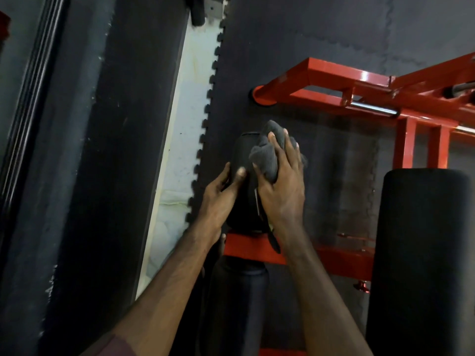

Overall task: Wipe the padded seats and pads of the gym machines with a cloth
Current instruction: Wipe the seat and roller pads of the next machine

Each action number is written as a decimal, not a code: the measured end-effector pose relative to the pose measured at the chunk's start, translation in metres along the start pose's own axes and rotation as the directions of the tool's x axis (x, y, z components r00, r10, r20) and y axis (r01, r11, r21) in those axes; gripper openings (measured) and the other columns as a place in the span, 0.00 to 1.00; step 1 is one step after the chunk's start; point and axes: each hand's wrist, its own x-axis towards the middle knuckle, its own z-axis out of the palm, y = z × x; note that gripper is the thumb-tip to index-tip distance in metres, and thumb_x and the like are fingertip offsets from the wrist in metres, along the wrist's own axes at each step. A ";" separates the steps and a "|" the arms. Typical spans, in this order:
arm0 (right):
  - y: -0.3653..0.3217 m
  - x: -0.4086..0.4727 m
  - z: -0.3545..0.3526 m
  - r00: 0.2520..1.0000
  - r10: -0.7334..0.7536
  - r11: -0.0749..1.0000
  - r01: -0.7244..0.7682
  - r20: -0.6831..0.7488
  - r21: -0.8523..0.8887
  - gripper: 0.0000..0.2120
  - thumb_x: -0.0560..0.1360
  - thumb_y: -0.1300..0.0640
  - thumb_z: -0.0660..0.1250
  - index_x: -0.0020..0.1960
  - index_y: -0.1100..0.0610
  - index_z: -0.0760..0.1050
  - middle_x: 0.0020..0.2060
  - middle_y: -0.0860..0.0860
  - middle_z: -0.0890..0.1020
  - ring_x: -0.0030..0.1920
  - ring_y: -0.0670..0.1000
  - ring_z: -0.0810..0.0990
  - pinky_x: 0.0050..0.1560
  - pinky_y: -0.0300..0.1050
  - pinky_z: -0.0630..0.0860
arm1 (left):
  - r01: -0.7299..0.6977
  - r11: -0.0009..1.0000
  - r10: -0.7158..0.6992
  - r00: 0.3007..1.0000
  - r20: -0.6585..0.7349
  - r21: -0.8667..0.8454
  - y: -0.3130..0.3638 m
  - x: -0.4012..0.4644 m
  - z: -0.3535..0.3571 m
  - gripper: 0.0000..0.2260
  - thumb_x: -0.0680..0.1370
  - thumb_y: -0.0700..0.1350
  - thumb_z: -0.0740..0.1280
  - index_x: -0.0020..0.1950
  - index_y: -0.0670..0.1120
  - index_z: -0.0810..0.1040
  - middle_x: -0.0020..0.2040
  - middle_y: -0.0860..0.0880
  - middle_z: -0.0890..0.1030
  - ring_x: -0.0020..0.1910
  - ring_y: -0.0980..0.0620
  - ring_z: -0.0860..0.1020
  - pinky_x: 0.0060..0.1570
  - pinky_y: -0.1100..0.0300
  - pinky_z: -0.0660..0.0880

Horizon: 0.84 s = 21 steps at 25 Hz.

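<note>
At frame centre, the right hand point(280, 186) clutched the bunched cloth point(270, 152) against the pad point(241, 150); the left hand point(221, 194) gripped the pad's side. The wad probably risked missing edges.

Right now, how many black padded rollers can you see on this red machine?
3: a small black padded roller under both hands, a black cylindrical pad below the red frame bar, a large black pad at right. Others may be hidden.
</note>
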 end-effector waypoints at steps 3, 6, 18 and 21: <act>-0.003 -0.044 -0.003 1.000 0.022 1.000 -0.022 0.007 -0.018 0.39 0.77 0.60 0.72 0.84 0.49 0.60 0.85 0.45 0.53 0.85 0.52 0.47 0.83 0.60 0.56 | -0.045 0.999 0.045 0.999 -0.005 0.027 0.001 -0.002 -0.009 0.21 0.83 0.54 0.70 0.76 0.53 0.77 0.69 0.52 0.82 0.67 0.56 0.80 0.72 0.53 0.76; -0.005 -0.095 0.000 0.997 -0.036 0.992 0.045 0.074 -0.116 0.40 0.75 0.58 0.70 0.84 0.49 0.60 0.85 0.45 0.52 0.85 0.54 0.46 0.82 0.62 0.56 | -0.057 0.998 0.059 0.998 -0.036 0.038 0.009 -0.001 -0.014 0.22 0.80 0.50 0.75 0.74 0.50 0.79 0.60 0.52 0.86 0.61 0.56 0.84 0.68 0.52 0.79; -0.004 -0.094 -0.003 0.997 0.074 0.997 -0.074 0.039 0.009 0.43 0.77 0.64 0.73 0.85 0.48 0.57 0.85 0.41 0.52 0.85 0.49 0.47 0.84 0.53 0.51 | 0.003 0.994 -0.013 0.996 0.093 0.107 0.022 -0.004 0.008 0.34 0.69 0.58 0.83 0.72 0.56 0.77 0.62 0.51 0.85 0.54 0.56 0.86 0.56 0.60 0.81; 0.001 -0.059 0.000 0.997 0.077 0.997 -0.077 0.014 0.013 0.41 0.77 0.62 0.72 0.84 0.45 0.58 0.84 0.42 0.55 0.85 0.49 0.51 0.81 0.61 0.60 | 0.013 0.994 -0.024 0.995 0.100 0.109 0.024 -0.001 0.005 0.35 0.75 0.66 0.75 0.79 0.56 0.72 0.69 0.55 0.81 0.65 0.57 0.81 0.62 0.63 0.76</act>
